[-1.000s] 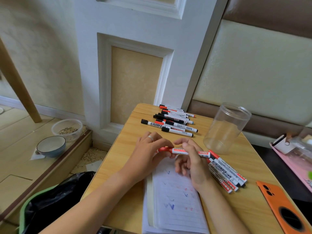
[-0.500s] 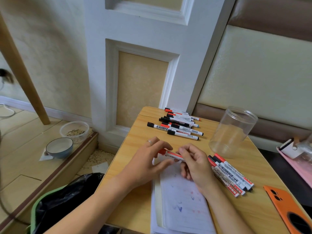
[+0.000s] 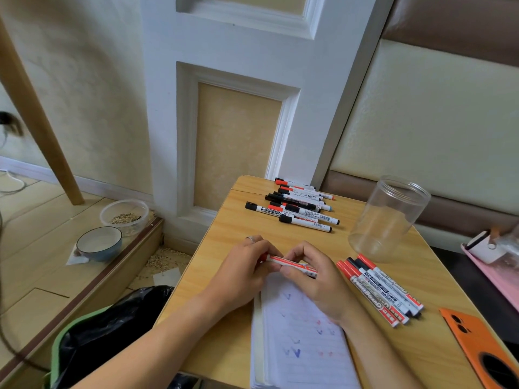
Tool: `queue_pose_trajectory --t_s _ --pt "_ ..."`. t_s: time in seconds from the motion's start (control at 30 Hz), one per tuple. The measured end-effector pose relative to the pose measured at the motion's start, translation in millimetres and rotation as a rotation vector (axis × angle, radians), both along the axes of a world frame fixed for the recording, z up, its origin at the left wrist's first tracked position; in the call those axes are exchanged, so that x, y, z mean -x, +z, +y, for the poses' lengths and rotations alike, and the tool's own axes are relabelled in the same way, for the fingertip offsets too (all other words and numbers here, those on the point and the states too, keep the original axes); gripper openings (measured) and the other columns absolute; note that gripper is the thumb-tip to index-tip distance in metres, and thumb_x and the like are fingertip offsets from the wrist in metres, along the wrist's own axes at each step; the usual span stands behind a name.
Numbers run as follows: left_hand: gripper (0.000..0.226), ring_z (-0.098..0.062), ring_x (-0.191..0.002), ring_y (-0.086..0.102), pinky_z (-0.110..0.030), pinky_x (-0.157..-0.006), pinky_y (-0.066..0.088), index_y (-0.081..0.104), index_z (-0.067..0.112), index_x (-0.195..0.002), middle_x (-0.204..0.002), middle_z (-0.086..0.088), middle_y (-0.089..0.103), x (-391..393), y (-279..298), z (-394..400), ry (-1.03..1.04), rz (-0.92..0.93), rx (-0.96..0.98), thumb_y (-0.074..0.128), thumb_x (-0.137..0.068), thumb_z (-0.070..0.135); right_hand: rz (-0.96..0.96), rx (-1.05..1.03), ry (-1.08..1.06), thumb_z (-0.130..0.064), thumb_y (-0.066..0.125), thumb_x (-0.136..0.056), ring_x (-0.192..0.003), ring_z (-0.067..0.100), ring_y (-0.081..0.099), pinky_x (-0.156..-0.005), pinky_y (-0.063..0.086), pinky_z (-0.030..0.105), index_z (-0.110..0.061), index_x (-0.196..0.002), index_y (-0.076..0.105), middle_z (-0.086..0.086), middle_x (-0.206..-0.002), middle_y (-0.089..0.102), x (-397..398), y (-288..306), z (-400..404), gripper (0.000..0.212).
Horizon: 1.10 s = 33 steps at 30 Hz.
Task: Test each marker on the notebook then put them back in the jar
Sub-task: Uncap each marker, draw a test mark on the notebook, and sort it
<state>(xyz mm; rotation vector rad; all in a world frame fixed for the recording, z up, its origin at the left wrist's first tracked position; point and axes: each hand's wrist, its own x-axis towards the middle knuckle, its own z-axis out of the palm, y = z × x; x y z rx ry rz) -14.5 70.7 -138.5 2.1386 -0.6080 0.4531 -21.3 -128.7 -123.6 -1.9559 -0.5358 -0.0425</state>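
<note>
- I am looking down on the desk (image 3: 230, 220), and since a second ago my view has been lifting, so the notebook (image 3: 303, 332) is sitting lower in frame while nothing on it has shifted.
- The notebook is lying open under my wrists, its page already carrying blue and red ticks; I am judging that several markers are tested.
- The jar (image 3: 387, 220) is standing up-and-right of the notebook, clear, and I am seeing no marker inside it yet.
- A far pile of markers (image 3: 295, 206) is lying beyond the notebook, and a near row of markers (image 3: 379, 290) is resting just right of it.
- My left hand (image 3: 241, 273) is pinching the red cap end of the red marker (image 3: 289, 262), which is hanging level just above the notebook's top edge.
- My right hand (image 3: 317, 276) is gripping its barrel; a second ago more of the barrel was showing, and now my fingers are closing over it. I am reading this as capping or uncapping, though I cannot tell which.
</note>
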Motion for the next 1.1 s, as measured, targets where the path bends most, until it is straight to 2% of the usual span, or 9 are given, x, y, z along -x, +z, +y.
queue_pose_trajectory --t_s 0.13,0.27,0.4,0.6,0.7,0.8,0.87,1.03,1.1 --pt "0.008 0.005 -0.084 0.049 -0.01 -0.066 0.032 0.07 0.017 -0.098 -0.088 0.016 0.054 0 1 -2 -0.007 0.0 -0.015 0.072 -0.091 0.017 -0.003 0.0 -0.01 -0.027 0.073 -0.095 -0.095 0.016 0.063 -0.086 0.05 0.04 -0.023 -0.093 0.063 -0.003 -0.092 0.067 0 -1 -1 0.01" --pt "0.007 0.006 -0.084 0.048 -0.009 -0.067 0.033 0.068 0.017 -0.097 -0.089 0.013 0.054 0 1 -3 -0.01 -0.003 -0.023 0.071 -0.091 0.018 0.046 -0.046 -0.001 -0.031 0.072 -0.094 -0.071 0.002 0.057 -0.067 0.042 0.026 -0.023 -0.091 0.063 -0.003 -0.086 0.067 1 -2 -2 0.012" --pt "0.007 0.001 -0.084 0.049 -0.012 -0.067 0.034 0.066 0.018 -0.097 -0.091 0.011 0.055 -1 -1 -2 -0.004 0.011 -0.029 0.071 -0.092 0.017 0.046 -0.036 -0.02 -0.031 0.072 -0.096 -0.059 0.006 0.05 -0.058 0.04 0.029 -0.024 -0.091 0.063 0.002 -0.08 0.067 2 -3 -1 0.013" --pt "0.007 -0.003 -0.082 0.047 -0.017 -0.066 0.035 0.062 0.017 -0.097 -0.094 0.007 0.056 -2 -3 -4 0.013 0.017 -0.051 0.069 -0.094 0.017 -0.013 0.039 -0.049 -0.035 0.07 -0.098 -0.064 0.018 0.053 -0.059 0.043 0.042 -0.026 -0.093 0.06 0.007 -0.084 0.067 3 -3 -1 0.014" --pt "0.008 -0.002 -0.083 0.049 -0.014 -0.067 0.034 0.064 0.018 -0.095 -0.091 0.01 0.056 0 -3 -3 0.016 0.022 -0.025 0.07 -0.094 0.023 -0.047 0.065 -0.06 -0.033 0.07 -0.098 -0.081 0.026 0.062 -0.069 0.049 0.048 -0.026 -0.096 0.061 -0.001 -0.089 0.067 3 -2 1 0.012" --pt "0.008 0.001 -0.087 0.048 -0.014 -0.07 0.034 0.068 0.022 -0.095 -0.092 0.013 0.054 4 2 2 0.045 0.011 -0.018 0.073 -0.092 0.027 -0.042 0.054 -0.053 -0.033 0.066 -0.099 -0.074 0.011 0.058 -0.065 0.046 0.036 -0.024 -0.103 0.061 -0.006 -0.092 0.064 2 -3 4 0.011" --pt "0.011 -0.003 -0.098 0.043 -0.024 -0.081 0.038 0.073 0.028 -0.099 -0.103 0.012 0.049 6 5 7 0.125 -0.014 -0.076 0.073 -0.091 0.037 -0.013 0.041 -0.062 -0.035 0.061 -0.096 -0.072 0.005 0.055 -0.068 0.045 0.03 -0.025 -0.106 0.059 -0.01 -0.093 0.063 1 -4 5 0.014" --pt "0.01 -0.01 -0.095 0.038 -0.033 -0.075 0.023 0.074 0.041 -0.098 -0.094 0.015 0.048 11 11 28 0.299 -0.051 -0.156 0.075 -0.088 0.04 -0.008 0.114 -0.09 -0.019 0.068 -0.095 -0.074 0.019 0.058 -0.065 0.047 0.03 -0.029 -0.11 0.055 -0.014 -0.093 0.059 -1 -8 8 0.023" --pt "0.009 -0.01 -0.092 0.041 -0.034 -0.073 0.024 0.072 0.041 -0.095 -0.089 0.017 0.05 13 11 39 0.36 -0.034 -0.103 0.076 -0.088 0.036 -0.039 0.19 -0.122 -0.019 0.073 -0.093 -0.063 0.012 0.052 -0.063 0.048 0.03 -0.034 -0.106 0.053 -0.011 -0.088 0.061 -3 -10 11 0.027"
